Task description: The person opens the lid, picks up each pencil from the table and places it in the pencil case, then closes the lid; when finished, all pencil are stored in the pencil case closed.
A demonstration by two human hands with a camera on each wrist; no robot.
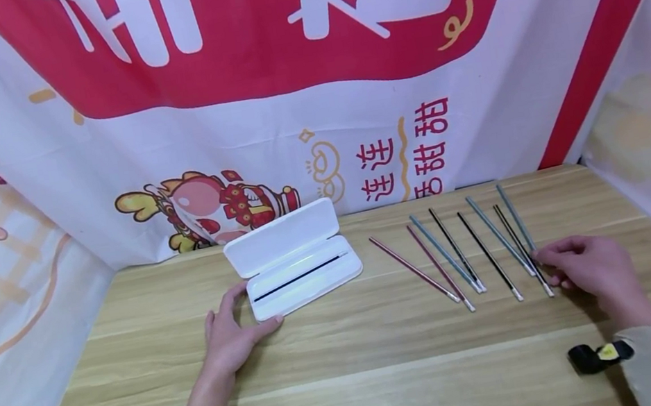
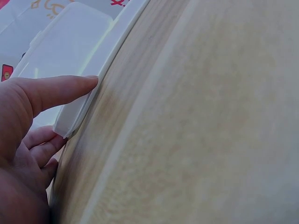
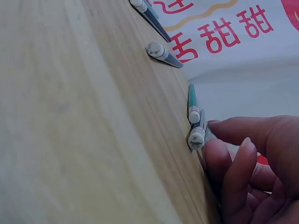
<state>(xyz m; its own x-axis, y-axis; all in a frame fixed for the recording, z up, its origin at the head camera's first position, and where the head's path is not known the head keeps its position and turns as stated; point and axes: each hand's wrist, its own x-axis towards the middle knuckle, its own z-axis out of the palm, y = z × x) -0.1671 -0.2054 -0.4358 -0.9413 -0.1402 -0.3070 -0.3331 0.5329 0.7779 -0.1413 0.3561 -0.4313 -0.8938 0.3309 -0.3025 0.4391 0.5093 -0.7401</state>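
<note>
My left hand [image 1: 233,336] holds the left end of an open white pencil case [image 1: 313,287], thumb along its front edge and fingers at its left side. One black pencil [image 1: 299,278] lies inside the case, whose lid [image 1: 283,236] is tipped up at the back. In the left wrist view, the thumb touches the rim of the pencil case [image 2: 88,100]. At the right, my right hand [image 1: 587,265] pinches the near end of a blue pencil [image 1: 516,216], the rightmost one. Right beside those fingers lies a black pencil [image 1: 521,247] with a white eraser end [image 3: 196,139].
Between case and right hand, several pencils lie spread on the wooden table [image 1: 391,389]: two red ones, including this red pencil [image 1: 411,267], plus blue and black ones such as this black pencil [image 1: 488,256]. A printed cloth [image 1: 287,117] hangs behind the table.
</note>
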